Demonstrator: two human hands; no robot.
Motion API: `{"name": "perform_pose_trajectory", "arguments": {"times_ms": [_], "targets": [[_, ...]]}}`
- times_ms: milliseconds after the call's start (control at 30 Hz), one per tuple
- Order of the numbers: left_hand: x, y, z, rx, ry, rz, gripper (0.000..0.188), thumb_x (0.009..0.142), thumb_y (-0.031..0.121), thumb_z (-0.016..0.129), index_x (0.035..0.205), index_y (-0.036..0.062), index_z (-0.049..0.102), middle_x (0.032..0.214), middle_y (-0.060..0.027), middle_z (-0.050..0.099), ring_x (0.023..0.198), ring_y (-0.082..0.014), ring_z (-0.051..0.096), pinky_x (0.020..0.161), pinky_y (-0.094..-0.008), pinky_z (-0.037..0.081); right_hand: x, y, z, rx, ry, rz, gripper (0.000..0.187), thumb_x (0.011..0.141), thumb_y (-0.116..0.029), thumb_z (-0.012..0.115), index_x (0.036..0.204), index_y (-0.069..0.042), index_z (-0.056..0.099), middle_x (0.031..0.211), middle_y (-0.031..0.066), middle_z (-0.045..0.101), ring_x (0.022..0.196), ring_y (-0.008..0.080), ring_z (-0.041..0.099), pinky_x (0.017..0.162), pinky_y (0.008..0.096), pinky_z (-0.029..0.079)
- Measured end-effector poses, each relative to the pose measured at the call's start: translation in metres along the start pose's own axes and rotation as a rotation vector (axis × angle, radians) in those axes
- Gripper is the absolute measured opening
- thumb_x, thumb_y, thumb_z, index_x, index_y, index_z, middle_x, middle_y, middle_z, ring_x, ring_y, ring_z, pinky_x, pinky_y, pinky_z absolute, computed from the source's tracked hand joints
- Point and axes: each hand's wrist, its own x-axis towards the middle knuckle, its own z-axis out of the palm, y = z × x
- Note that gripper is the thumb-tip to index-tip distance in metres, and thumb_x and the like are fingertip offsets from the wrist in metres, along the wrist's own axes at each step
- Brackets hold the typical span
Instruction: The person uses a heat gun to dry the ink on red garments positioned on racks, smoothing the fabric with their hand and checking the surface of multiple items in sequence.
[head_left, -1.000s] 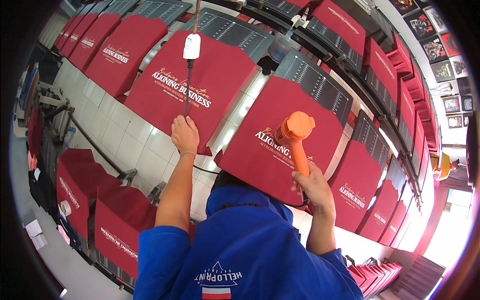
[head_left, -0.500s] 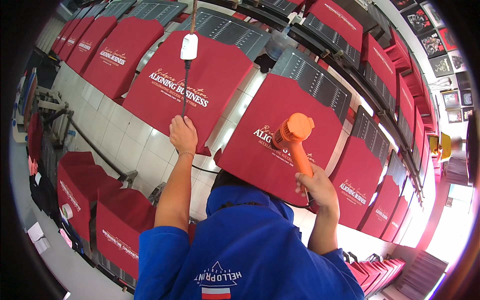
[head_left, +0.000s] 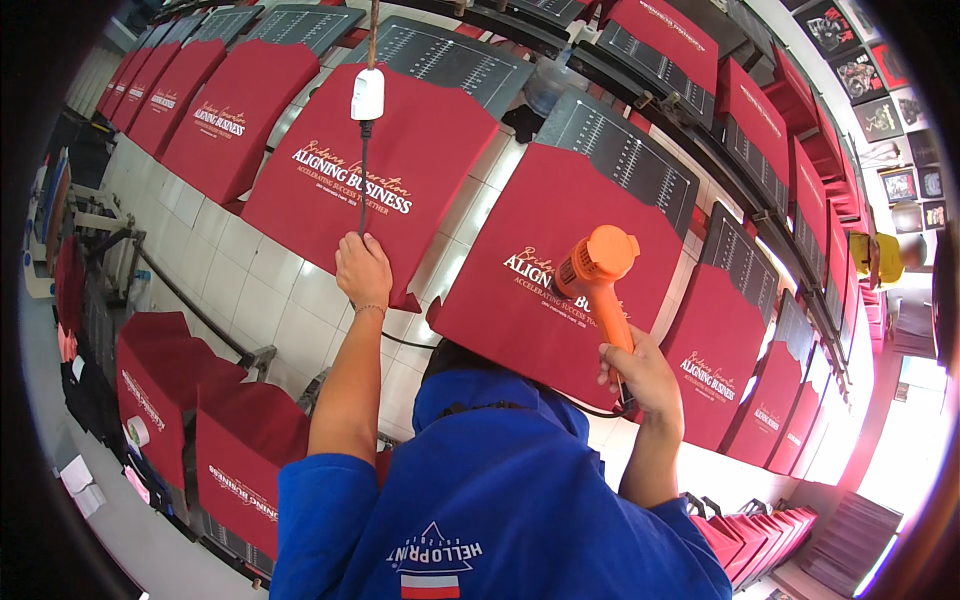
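Your right hand [head_left: 645,375]: wrapped around the handle of an orange blower [head_left: 600,262], head end up. The blower sits in front of a red cloth panel [head_left: 490,290], covering part of its white and gold print; whether it touches the cloth, cannot tell.

Your left hand [head_left: 362,272]: fingers closed on a dark cord [head_left: 364,180], arm reaching forward, thin band at the wrist. Cord runs up from your fingers to a white connector [head_left: 368,94], which hangs from a brown line [head_left: 374,35] above. Behind it, a second red panel [head_left: 420,125], printed likewise; your left hand shows against its lower part, contact unclear.

A dark cable [head_left: 408,342] shows between your left wrist and your blue collar.

Both panels lie over dark boards with white scale marks, tilted in view. More red panels line up left and right. Pale floor tiles [head_left: 230,240] between rows. Clear jug [head_left: 553,88] beyond the boards. Tape roll [head_left: 138,431] on red cloth, lower left.
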Motion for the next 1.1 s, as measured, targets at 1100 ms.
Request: {"name": "perform_pose_trajectory", "arguments": {"times_ms": [1100], "targets": [[-0.003, 0.000, 0.002, 0.024, 0.039, 0.020, 0.023, 0.100, 0.028, 0.052, 0.096, 0.0057, 0.055, 0.096, -0.0106, 0.062, 0.091, -0.0331, 0.062, 0.073, -0.0489, 0.053, -0.011, 0.018, -0.019, 0.037, 0.031, -0.007, 0.030, 0.092, -0.013, 0.062, 0.118, 0.002, 0.056, 0.075, 0.0010, 0.060, 0.060, 0.0099, 0.062, 0.049, 0.0227, 0.047]]}}
